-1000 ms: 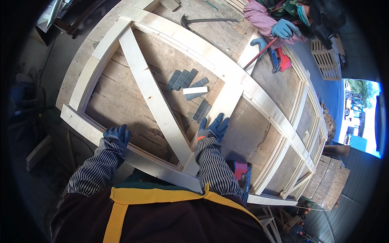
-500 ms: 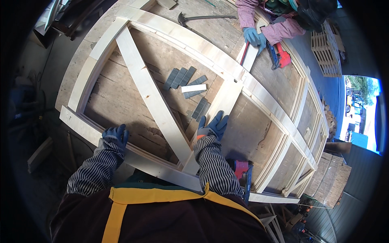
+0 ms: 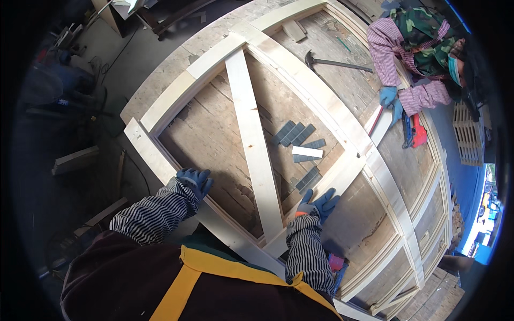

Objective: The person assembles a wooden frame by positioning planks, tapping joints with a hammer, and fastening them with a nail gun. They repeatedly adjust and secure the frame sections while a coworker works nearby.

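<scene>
Both blue-gloved hands lie flat, fingers spread, gripping nothing: left hand (image 3: 194,181) on the pale wooden frame's near rail (image 3: 160,166), right hand (image 3: 319,205) beside the diagonal pale brace (image 3: 252,139) running near-to-far.

floor: grey concrete (image 3: 160,48) to my left, littered with wood offcuts (image 3: 75,160) and cables.
work surface: a broad, worn plank table (image 3: 214,139) below me.
far right: stacked pallets (image 3: 471,134) in bright daylight.
light: strong sun from the right, with shade at left.
</scene>
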Available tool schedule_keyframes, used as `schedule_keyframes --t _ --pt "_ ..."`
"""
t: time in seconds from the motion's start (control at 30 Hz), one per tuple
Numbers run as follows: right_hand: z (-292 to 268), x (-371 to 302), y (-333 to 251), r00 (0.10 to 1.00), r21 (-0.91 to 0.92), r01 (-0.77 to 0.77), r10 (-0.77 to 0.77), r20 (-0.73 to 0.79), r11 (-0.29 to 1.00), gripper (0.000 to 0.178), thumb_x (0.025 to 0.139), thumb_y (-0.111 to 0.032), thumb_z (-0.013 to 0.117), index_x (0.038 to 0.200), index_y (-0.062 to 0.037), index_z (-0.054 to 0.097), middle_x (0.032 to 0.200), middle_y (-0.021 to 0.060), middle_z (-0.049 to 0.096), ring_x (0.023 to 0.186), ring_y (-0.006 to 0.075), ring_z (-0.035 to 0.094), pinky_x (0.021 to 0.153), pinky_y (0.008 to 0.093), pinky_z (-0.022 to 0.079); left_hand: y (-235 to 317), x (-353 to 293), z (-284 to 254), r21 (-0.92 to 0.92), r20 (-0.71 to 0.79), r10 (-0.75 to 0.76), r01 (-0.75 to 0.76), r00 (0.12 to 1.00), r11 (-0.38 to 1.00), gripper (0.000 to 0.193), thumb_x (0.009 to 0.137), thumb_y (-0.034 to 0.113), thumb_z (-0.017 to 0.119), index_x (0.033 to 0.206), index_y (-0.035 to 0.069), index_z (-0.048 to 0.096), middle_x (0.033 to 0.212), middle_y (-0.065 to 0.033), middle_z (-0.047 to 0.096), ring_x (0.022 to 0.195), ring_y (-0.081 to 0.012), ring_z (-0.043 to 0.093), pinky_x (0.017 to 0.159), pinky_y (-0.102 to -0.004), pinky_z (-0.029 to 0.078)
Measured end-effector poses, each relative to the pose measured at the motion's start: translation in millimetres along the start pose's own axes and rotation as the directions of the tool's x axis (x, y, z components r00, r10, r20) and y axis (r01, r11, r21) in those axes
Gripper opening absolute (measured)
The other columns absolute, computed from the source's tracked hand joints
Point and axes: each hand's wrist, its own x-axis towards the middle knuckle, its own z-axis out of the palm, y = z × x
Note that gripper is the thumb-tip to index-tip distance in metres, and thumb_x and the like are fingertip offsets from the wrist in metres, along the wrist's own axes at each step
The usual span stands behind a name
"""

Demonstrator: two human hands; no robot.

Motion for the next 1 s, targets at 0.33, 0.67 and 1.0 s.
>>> schedule_keyframes --t 0.33,0.67,1.0 --pt "10 -1 4 0.989 -0.029 0.099 -0.102 -0.108 0.995 0.083 0.101 -0.056 0.054 0.165 -0.0152 0.021 0.168 0.0229 0.019 0.152 0.0399 0.031 0.122 0.0517 0.034 -12 -1 17 -0.056 -0.051 0.022 -0.025 0.998 0.998 0.048 0.103 0.043 0.050 0.133 0.008 0.061 0.112 -0.0156 0.074 0.114 -0.0351 0.067 0.109 -0.0500 0.045" --pt "17 8 12 0.967 0.049 0.173 -0.160 -0.200 0.984 0.090 0.094 -0.054 0.066 0.162 -0.0120 0.026 0.165 0.0260 0.022 0.148 0.0446 0.032 0.121 0.0540 0.033 -9 1 32 -0.039 -0.181 0.088 -0.097 0.979 0.994 0.038 0.103 0.034 0.054 0.130 0.008 0.061 0.108 -0.0178 0.074 0.108 -0.0360 0.068 0.105 -0.0508 0.047" --pt "18 3 16 0.983 0.067 0.140 -0.131 -0.129 0.988 0.094 0.094 -0.062 0.060 0.164 -0.0132 0.020 0.168 0.0254 0.015 0.150 0.0439 0.028 0.123 0.0526 0.029 -15 4 42 0.019 -0.272 0.103 -0.102 0.957 0.995 0.035 0.102 0.035 0.053 0.123 0.009 0.065 0.100 -0.0193 0.074 0.097 -0.0414 0.069 0.092 -0.0542 0.052"
